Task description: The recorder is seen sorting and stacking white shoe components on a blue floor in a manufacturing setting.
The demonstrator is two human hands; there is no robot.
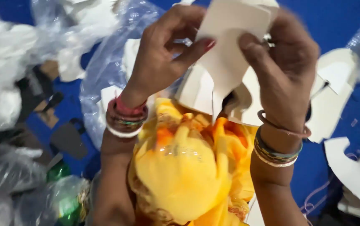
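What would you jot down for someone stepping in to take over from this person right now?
Left hand: raised, thumb and fingers pinching the left edge of a white card piece.
Right hand: pinching the same piece from the right side.
The piece is held up over the lap, above yellow-orange cloth.
More white card pieces lie on the blue surface to the right; clear plastic bags and dark cut shapes lie to the left.
Done: one piece picked up in both hands. Left: the loose pieces lying around.
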